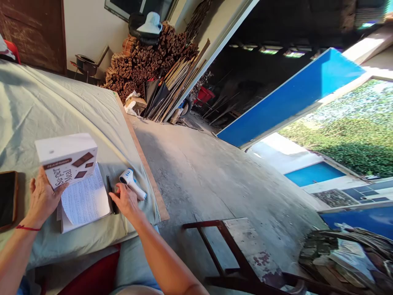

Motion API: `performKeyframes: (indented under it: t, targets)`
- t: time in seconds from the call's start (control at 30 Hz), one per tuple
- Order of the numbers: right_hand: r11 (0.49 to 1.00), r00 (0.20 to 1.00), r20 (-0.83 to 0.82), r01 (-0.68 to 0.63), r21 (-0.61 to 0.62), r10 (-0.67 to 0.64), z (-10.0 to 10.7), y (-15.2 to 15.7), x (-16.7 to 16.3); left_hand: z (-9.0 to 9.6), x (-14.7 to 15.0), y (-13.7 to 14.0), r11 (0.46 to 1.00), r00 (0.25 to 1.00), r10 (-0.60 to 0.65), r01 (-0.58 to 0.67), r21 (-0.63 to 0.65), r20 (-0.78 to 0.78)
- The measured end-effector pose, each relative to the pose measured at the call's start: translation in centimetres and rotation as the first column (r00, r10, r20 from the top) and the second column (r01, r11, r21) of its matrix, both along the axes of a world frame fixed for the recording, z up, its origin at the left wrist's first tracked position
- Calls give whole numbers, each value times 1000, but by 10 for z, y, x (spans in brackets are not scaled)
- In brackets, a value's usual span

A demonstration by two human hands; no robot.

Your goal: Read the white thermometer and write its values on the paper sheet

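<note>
My left hand (44, 198) grips the lower left corner of a white box (69, 153) printed "Super Meal" with brown chocolate-bar pictures. The box is tilted over the top of an open notebook (86, 200) whose page is covered in handwriting. Just right of the notebook lies a black pen (109, 186). My right hand (125, 200) rests there with thumb and forefinger apart, the thumb crossing over the pen; its other fingers are partly hidden. A white and blue infrared thermometer (132, 183) lies beside that hand, close to the knuckles.
A phone in a brown case (7, 198) lies at the left on the cloth-covered table (70, 102). The table's wooden edge (144, 162) runs along the right. Beyond it stand a wooden bench (242, 246) on the concrete floor and stacked firewood (147, 65) by the wall.
</note>
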State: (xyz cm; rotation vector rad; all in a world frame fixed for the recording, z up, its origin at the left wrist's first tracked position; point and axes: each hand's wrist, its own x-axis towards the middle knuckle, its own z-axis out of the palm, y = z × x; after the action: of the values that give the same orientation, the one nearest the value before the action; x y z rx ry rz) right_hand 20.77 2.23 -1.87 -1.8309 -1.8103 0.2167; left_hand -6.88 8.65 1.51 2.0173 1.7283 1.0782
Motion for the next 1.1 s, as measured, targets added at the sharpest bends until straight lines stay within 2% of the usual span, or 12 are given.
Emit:
performKeyframes:
  t: [0.07,0.17,0.23,0.3,0.4,0.47,0.53,0.6,0.7,0.83,0.97,1.1]
  targets:
    - [1000,1000,12,-3,-28,3,-2,4,-5,-5,0,-2,999,989,33,-38,-34,-142]
    - [999,998,32,-44,-32,45,-1,5,-5,-6,3,-10,986,977,159,-165,-33,-143]
    - [996,996,19,-89,-10,89,1,3,-2,-3,4,-16,966,961,260,-257,38,-96]
    - [992,992,-19,-126,22,126,3,1,1,2,5,-23,948,959,277,-262,179,-63]
    - [983,979,-109,-160,91,170,4,-3,8,12,13,-38,942,992,32,11,335,-123]
    - [974,965,-172,-172,145,196,5,-4,13,17,25,-51,893,953,-196,270,360,-230]
    - [969,951,-232,-165,185,206,6,-4,16,18,39,-66,848,893,-303,412,334,-333]
    - [971,933,-302,-141,193,196,5,-3,17,13,54,-78,824,848,-338,476,307,-407]
    - [979,886,-439,-73,193,152,3,0,10,0,70,-89,875,786,-354,469,116,-506]
    - [965,769,-635,113,238,67,5,1,-11,-8,79,-93,926,729,-371,335,-173,-575]
    - [969,653,-749,92,228,114,15,0,-30,-7,85,-92,925,731,-380,308,-222,-567]
    - [992,557,-824,-7,125,108,20,1,-35,-16,85,-93,946,729,-317,287,-150,-607]
